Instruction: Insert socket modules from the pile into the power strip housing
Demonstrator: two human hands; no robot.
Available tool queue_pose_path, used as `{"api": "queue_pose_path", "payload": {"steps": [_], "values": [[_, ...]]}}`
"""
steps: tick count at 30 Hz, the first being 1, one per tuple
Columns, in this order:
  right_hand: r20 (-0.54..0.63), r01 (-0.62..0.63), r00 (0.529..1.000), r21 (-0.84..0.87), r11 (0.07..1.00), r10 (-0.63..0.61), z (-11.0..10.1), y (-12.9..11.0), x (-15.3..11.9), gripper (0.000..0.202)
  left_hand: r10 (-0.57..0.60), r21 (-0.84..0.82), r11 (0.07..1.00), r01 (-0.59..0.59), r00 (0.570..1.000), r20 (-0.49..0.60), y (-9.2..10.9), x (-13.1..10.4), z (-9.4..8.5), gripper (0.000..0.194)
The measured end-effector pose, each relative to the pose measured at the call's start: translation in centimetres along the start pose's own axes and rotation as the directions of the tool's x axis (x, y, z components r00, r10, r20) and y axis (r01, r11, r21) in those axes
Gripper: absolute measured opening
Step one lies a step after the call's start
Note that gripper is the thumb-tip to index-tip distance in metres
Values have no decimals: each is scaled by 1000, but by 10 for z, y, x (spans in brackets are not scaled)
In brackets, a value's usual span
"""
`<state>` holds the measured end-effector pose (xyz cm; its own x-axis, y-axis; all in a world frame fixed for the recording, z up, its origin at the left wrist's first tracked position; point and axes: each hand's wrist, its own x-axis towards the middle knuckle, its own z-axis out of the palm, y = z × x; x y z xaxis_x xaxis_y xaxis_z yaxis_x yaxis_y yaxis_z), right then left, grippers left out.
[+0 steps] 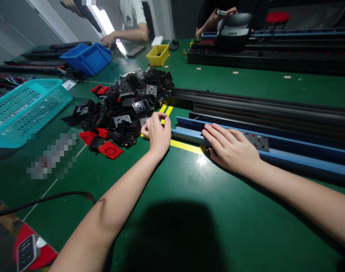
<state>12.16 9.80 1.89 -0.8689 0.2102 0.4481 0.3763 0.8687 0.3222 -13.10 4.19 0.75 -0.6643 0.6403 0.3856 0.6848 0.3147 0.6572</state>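
Note:
My left hand [158, 135] is raised at the left end of a blue metal channel [186, 135], beside the heap of socket modules [127, 102]. Its fingers curl towards the thumb; what they hold, if anything, I cannot make out. A grey plate lies just behind the fingertips. My right hand [231, 149] rests flat across the blue channel, fingers stretched out. A bit of red shows under its fingertips, mostly covered. Just right of this hand, a black socket module [260, 142] sits in the channel.
Black rails [246, 104] lie behind the blue channel. Red socket modules [110, 150] edge the heap. A teal basket [27, 109], a blue bin [87, 58] and a yellow bin [158, 55] stand around it. Two people work across the table. Yellow tape [186, 146] marks the green tabletop.

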Motion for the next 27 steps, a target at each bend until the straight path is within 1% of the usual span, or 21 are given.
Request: {"api": "queue_pose_path", "payload": {"steps": [2, 3, 5, 7, 10, 12, 14, 16, 19, 21, 23, 27], "values": [[-1, -1, 1000, 3, 1000, 1, 1, 0, 0, 52, -68, -76, 995, 67, 998, -17, -5, 5, 2, 12], [-1, -3, 1000, 5, 1000, 3, 1, 0, 0, 52, -85, -122, 989, 81, 996, -28, -8, 7, 3, 12], [-4, -3, 1000, 10, 1000, 3, 1, 0, 0, 52, -94, -221, 972, 77, 993, -69, -15, 12, 5, 13], [-5, -2, 1000, 17, 1000, 2, 1, 0, 0, 52, -92, -290, 956, 46, 985, -147, -21, 18, 6, 15], [-4, -5, 1000, 18, 1000, 5, 0, 0, -1, 52, -81, -292, 956, 0, 961, -265, -28, 25, 4, 21], [-5, -4, 1000, 13, 1000, 4, 0, 1, -1, 52, -75, -271, 963, -5, 956, -283, -30, 29, 2, 26], [-2, -2, 1000, 7, 1000, 2, -1, 0, -1, 52, -75, -249, 969, 6, 960, -269, -31, 29, 1, 29], [1, -2, 1000, 4, 1000, 2, 0, 0, -1, 52, -67, -209, 978, 19, 972, -227, -29, 28, 0, 31], [-3, -4, 1000, 3, 1000, 4, 1, 0, -1, 52, 0, -94, 996, -9, 995, -98, -23, 22, 0, 34], [-6, -7, 1000, 3, 1000, 7, 1, 0, -1, 52, 54, -28, 998, -54, 998, -26, -18, 19, -1, 34], [-9, -2, 1000, 8, 1000, 2, 1, -1, 0, 53, 91, -1, 996, -91, 996, 5, -14, 16, -2, 31], [2, -5, 1000, 30, 1000, 5, 0, -1, 0, 54, 135, 40, 990, -136, 991, 16, -11, 17, -5, 24]]}}
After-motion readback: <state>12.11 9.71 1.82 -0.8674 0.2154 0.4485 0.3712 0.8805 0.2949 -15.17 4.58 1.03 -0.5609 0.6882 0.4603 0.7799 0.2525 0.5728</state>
